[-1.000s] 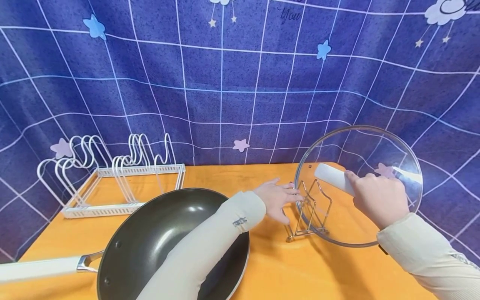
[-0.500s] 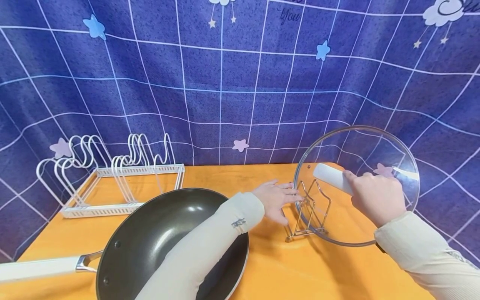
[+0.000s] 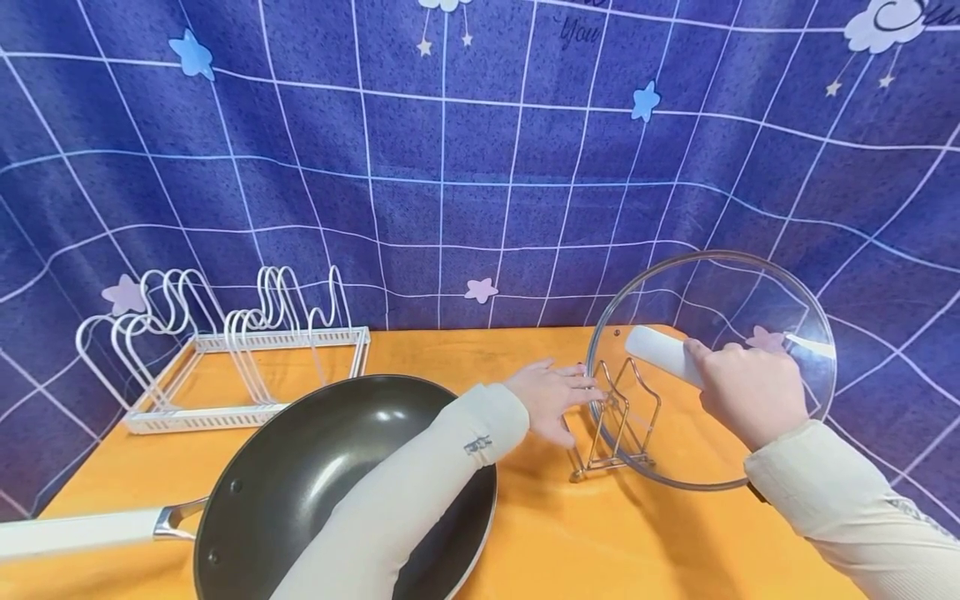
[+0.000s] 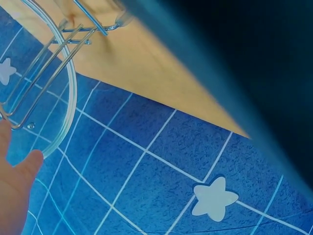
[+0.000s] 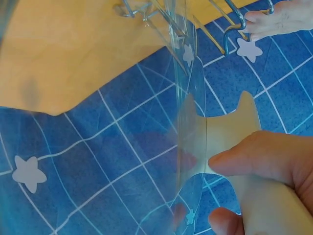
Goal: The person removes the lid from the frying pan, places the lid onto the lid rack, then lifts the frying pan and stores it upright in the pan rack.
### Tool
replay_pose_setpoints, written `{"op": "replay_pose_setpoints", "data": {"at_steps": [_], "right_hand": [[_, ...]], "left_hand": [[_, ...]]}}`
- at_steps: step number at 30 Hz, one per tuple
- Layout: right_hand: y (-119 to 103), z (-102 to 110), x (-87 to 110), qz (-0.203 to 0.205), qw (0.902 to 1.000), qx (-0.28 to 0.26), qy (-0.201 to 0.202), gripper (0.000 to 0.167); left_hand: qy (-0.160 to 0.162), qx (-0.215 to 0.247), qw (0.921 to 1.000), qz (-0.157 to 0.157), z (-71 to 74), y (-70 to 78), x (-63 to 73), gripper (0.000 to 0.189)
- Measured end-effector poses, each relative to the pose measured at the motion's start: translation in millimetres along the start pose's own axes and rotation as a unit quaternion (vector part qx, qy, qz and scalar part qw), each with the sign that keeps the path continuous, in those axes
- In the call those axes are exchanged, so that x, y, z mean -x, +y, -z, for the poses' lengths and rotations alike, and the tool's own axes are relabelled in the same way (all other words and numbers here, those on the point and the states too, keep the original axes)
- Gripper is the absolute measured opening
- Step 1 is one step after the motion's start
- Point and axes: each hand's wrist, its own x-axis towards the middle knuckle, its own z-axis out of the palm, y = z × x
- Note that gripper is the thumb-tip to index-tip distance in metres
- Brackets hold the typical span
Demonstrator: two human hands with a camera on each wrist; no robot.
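Observation:
My right hand (image 3: 756, 392) grips the white handle (image 3: 666, 353) of a round glass lid (image 3: 720, 292). The lid stands on edge, its metal rim passing among the wires of a small metal lid rack (image 3: 622, 417). In the right wrist view, the thumb lies along the pale handle (image 5: 230, 142), in front of the glass. My left hand (image 3: 551, 400) reaches over the wok with fingers extended, and the fingertips touch the rack's left wires. Only part of the left hand (image 4: 14, 188) appears in the left wrist view, near the lid's rim (image 4: 72, 93).
A dark wok (image 3: 337, 467) with a white handle (image 3: 82, 533) sits at the front left, partly under my left sleeve. Behind it stands a white wire rack (image 3: 202, 419). The orange tabletop (image 3: 585, 550) ends at a blue star-patterned curtain (image 3: 480, 208).

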Motion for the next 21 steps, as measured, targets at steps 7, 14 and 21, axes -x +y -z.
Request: {"op": "replay_pose_setpoints", "data": {"at_steps": [7,14,21], "right_hand": [[3,2,1.1,0.008,0.9985,-0.018,-0.052,0.051],[2,5,7.4,0.023,0.9974,-0.008,-0.067,0.051],[-10,8,12.5,0.033,0.9986,0.011,-0.039,0.052]], "left_hand": [[0.000,-0.012,0.9999,0.011,-1.7,4.6,-0.6,0.078],[-0.003,-0.057,0.9980,0.029,-4.6,11.4,0.3,0.070],[-0.028,-0.060,0.9963,0.055,5.3,0.9,26.6,0.058]]}}
